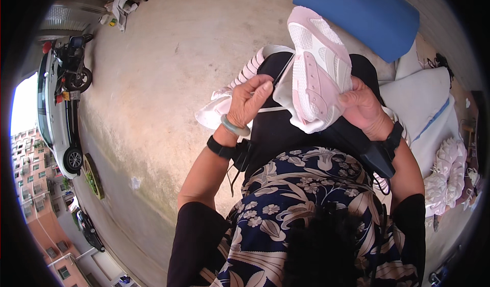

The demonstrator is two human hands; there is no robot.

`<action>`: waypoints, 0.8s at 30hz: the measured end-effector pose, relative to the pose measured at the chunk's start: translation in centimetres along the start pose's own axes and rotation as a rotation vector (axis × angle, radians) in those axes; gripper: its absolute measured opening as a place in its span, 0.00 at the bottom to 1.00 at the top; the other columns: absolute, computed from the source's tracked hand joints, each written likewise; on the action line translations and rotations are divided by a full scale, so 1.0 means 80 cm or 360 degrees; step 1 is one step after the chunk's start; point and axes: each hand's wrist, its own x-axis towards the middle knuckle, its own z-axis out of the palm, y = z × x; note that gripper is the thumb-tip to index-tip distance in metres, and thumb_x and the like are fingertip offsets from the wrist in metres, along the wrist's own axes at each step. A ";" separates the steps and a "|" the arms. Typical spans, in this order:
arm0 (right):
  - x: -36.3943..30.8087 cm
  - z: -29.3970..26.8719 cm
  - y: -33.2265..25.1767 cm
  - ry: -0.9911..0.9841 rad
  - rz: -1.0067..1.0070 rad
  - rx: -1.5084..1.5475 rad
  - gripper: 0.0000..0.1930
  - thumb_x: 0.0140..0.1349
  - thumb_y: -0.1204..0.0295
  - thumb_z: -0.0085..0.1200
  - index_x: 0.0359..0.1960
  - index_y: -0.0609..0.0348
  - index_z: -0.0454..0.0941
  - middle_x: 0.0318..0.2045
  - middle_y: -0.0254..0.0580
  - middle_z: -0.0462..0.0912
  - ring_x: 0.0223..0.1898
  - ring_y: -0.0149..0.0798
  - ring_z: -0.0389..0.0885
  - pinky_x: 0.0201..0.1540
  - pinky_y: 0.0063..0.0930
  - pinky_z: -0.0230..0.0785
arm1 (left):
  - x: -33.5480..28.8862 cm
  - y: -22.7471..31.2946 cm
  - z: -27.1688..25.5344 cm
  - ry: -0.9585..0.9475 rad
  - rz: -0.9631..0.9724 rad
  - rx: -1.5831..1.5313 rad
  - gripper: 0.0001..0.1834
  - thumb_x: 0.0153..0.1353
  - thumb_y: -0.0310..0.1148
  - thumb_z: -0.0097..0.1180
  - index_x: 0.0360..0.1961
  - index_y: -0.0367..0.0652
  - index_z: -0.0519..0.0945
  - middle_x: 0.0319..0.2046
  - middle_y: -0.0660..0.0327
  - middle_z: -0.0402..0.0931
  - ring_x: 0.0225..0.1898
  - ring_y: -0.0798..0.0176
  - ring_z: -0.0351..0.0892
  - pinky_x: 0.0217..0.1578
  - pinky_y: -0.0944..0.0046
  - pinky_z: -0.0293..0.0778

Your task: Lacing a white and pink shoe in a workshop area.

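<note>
Both arms are bent and held up over the lap. The left hand is curled; the right hand is closed.

Single head-worn fisheye looks steeply down, close over the person's lap and the concrete floor

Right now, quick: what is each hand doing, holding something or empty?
Left hand: fingers pinched shut on a thin dark tool pointed at the shoe.
Right hand: closed around the pink and white shoe, sole facing up.
</note>
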 end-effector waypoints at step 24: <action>-0.073 -0.026 0.007 0.0490 -0.0205 -0.0399 0.18 0.57 0.74 0.53 0.48 0.67 0.66 0.40 0.40 0.76 0.42 0.28 0.74 0.45 0.23 0.67 | -0.010 0.056 0.072 -0.0546 -0.0015 0.0776 0.14 0.59 0.33 0.50 0.20 0.34 0.73 0.09 0.56 0.67 0.11 0.61 0.69 0.14 0.65 0.64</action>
